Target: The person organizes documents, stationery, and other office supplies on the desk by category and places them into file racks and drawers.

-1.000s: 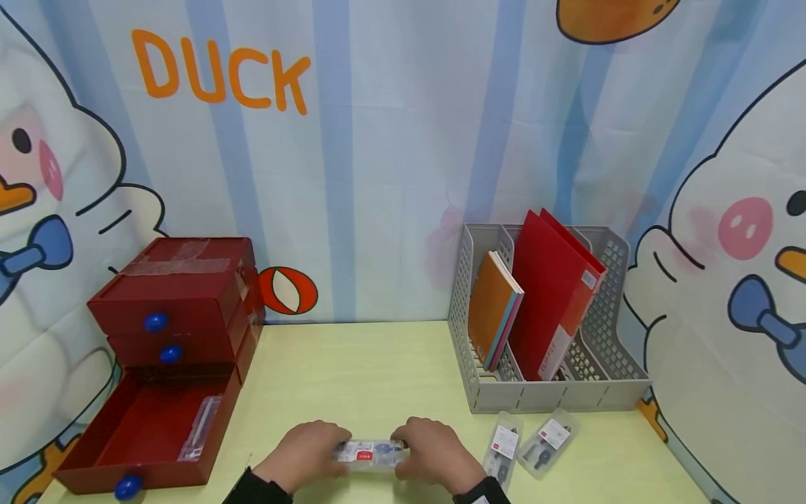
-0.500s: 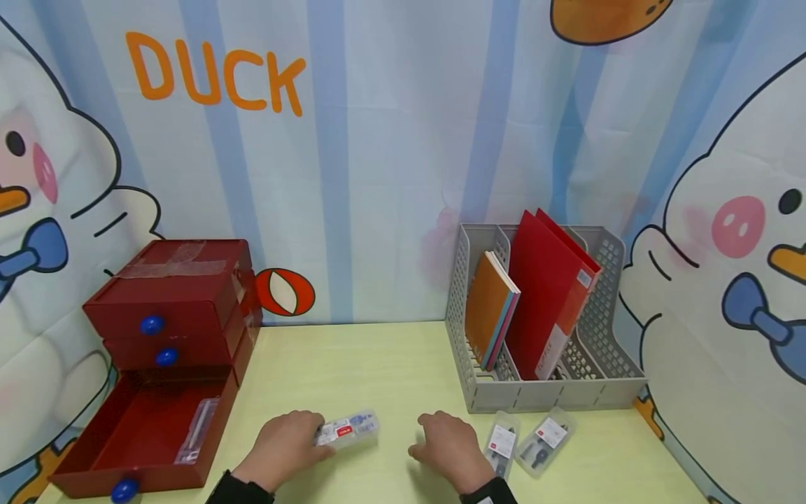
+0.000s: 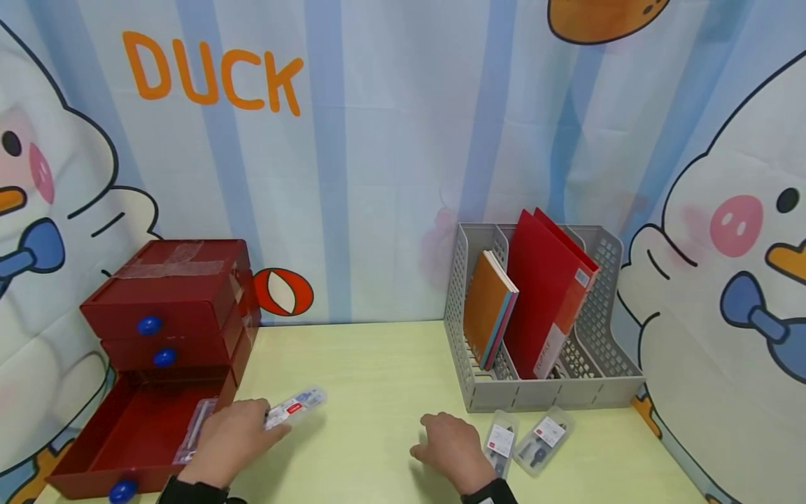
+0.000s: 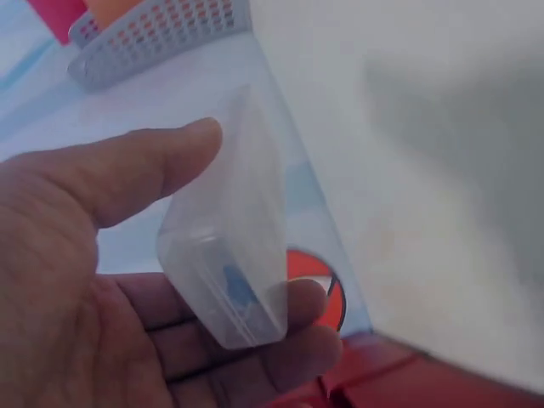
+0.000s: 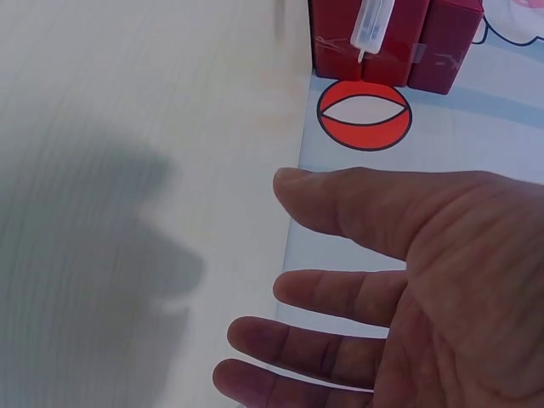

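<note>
My left hand (image 3: 233, 437) grips a clear plastic case (image 3: 296, 407) by one end, above the table beside the open drawer. In the left wrist view the case (image 4: 229, 229) sits between thumb and fingers, with something blue showing through it. The pulled-out bottom drawer (image 3: 126, 434) of a dark red drawer box (image 3: 170, 301) holds another clear case (image 3: 194, 434), partly behind my left hand. Over the table at the right, my right hand (image 3: 455, 448) holds nothing, its fingers relaxed and apart. Near it lie two labelled clear cases, one upright-lying case (image 3: 500, 444) and one slanted case (image 3: 543, 442).
A grey perforated file rack (image 3: 548, 395) stands at the back right, with orange-covered notebooks (image 3: 488, 308) and a red folder (image 3: 548, 294) in it. Blue knobs (image 3: 122, 490) front the drawers. A printed curtain (image 3: 390, 140) hangs behind the pale table (image 3: 352, 364).
The right hand let go of the clear case. My left hand carried it leftward toward the open drawer, tilting its far end up. The right hand moved slightly right and then stayed there.
</note>
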Tool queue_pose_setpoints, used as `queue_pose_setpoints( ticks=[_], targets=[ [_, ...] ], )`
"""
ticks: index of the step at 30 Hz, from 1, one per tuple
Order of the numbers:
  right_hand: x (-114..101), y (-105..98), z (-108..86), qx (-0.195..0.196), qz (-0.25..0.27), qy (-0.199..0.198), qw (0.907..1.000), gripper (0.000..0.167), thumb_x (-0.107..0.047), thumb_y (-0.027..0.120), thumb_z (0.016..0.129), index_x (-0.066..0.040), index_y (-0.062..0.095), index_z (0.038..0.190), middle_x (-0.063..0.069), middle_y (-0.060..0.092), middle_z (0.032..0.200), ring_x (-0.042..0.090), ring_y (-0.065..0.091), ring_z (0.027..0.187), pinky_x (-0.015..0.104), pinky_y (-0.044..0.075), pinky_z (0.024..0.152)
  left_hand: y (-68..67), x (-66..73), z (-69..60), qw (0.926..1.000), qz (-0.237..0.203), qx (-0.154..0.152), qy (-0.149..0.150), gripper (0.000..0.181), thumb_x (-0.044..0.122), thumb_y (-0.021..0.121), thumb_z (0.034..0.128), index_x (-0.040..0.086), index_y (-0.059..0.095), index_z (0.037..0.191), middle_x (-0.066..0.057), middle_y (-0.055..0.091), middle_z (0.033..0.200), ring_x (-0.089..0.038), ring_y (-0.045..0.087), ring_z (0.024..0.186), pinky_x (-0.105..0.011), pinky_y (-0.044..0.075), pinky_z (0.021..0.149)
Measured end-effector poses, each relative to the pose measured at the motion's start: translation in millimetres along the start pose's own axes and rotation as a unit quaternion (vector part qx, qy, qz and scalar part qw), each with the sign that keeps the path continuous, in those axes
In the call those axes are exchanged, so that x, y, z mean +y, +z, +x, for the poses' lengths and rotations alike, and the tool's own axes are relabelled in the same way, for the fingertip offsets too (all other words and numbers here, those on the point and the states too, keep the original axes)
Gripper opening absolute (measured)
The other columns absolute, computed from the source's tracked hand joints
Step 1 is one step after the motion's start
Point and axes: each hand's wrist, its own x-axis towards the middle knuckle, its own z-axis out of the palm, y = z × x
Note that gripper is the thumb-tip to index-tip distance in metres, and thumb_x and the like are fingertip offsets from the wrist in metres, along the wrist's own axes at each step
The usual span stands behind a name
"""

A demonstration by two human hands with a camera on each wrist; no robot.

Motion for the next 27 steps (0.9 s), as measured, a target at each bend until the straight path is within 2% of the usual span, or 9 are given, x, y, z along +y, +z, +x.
queue_pose_setpoints(
  ticks=[4,11,19,27],
  targets=[
    [-0.3,-0.9,-0.2,-0.008,0.005,0.005,0.9999,0.041,-0.032,0.079,0.078,-0.004,0.07,0.106,0.012,0.066,0.092,0.032,0.064,0.085,0.048,0.051,0.069,-12.5,-17.9,-4.7,0.9997,-0.002,0.01,-0.023,0.061,0.051,0.075,0.0824,-0.002,0.063,0.111,-0.007,0.06,0.082,-0.023,0.051,0.072,-0.036,0.044,0.062],
    [1.3,1.2,-0.4,-0.003,0.006,0.01,0.9999,0.04,-0.032,0.08,0.078,-0.004,0.07,0.105,0.012,0.066,0.09,0.031,0.064,0.083,0.048,0.05,0.067,-29.7,-48.4,-14.5,0.9957,-0.019,0.027,-0.087,0.07,0.054,0.072,0.0823,-0.008,0.059,0.111,-0.009,0.061,0.079,-0.022,0.052,0.064,-0.031,0.044,0.055],
    [1.4,0.1,-2.5,0.001,0.011,0.009,0.9999,0.039,-0.032,0.079,0.078,-0.004,0.07,0.104,0.013,0.066,0.091,0.033,0.064,0.084,0.049,0.05,0.068,-42.3,-83.6,-23.7,0.9869,-0.009,0.017,-0.16,0.075,0.054,0.069,0.084,-0.015,0.056,0.11,-0.019,0.063,0.084,-0.027,0.056,0.069,-0.044,0.053,0.06],
    [2.3,-0.1,-2.6,0.003,0.012,0.009,0.9999,0.039,-0.032,0.079,0.078,-0.004,0.07,0.103,0.012,0.066,0.089,0.033,0.063,0.082,0.05,0.05,0.066,-38.9,-98.5,-25.8,0.9738,0.007,0.019,-0.227,0.065,0.049,0.063,0.0906,-0.014,0.058,0.106,-0.022,0.06,0.083,-0.036,0.055,0.075,-0.057,0.051,0.073]
  ],
)
